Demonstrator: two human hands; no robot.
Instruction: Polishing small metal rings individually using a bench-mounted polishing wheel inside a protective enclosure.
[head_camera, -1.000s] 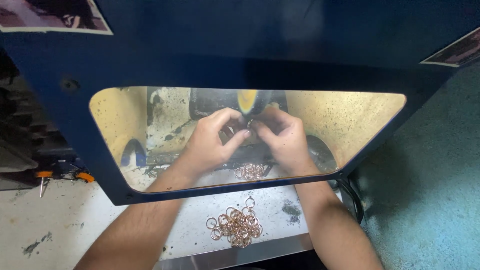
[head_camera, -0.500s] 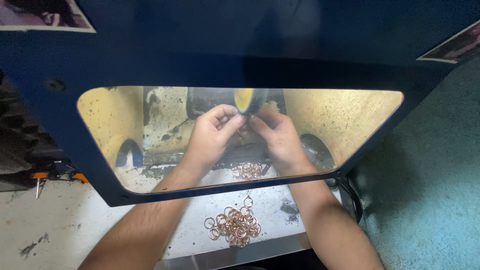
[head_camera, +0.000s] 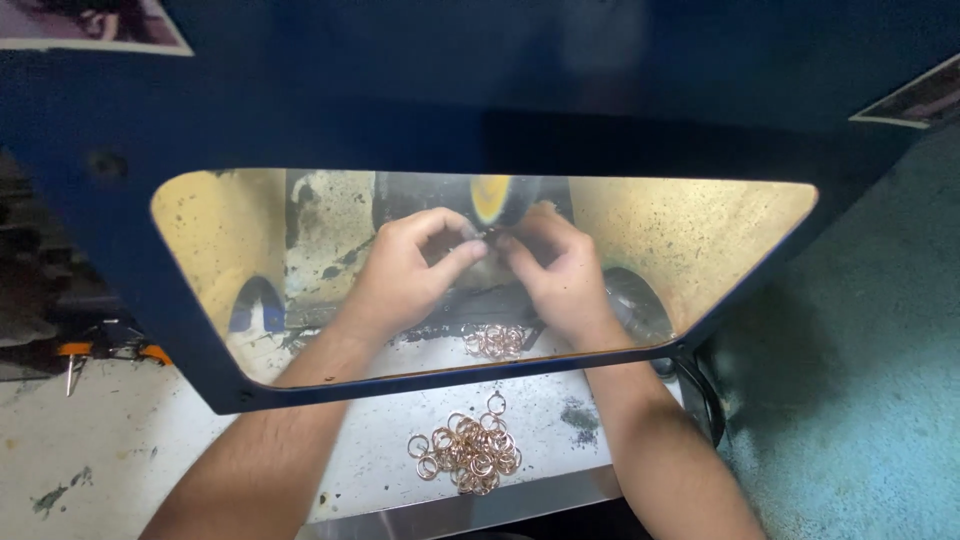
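Behind a clear window in a blue guard (head_camera: 500, 90), my left hand (head_camera: 405, 270) and my right hand (head_camera: 560, 270) meet fingertip to fingertip. Between them they pinch a small dark ring (head_camera: 488, 237) just below a yellow-faced wheel (head_camera: 490, 197). A small heap of copper-coloured rings (head_camera: 497, 341) lies under my hands behind the window. A larger heap of the same rings (head_camera: 468, 450) lies on the white bench (head_camera: 380, 470) in front of the guard, between my forearms.
The blue guard covers the whole top of the view. A black cable (head_camera: 705, 400) curves down at the right by a teal floor (head_camera: 860, 380). Orange-handled pliers (head_camera: 110, 345) lie at the left bench edge. A dark round part (head_camera: 635, 300) sits behind my right hand.
Both hands have stayed together at the wheel, shifting slightly up toward it. The ring heaps have not moved.
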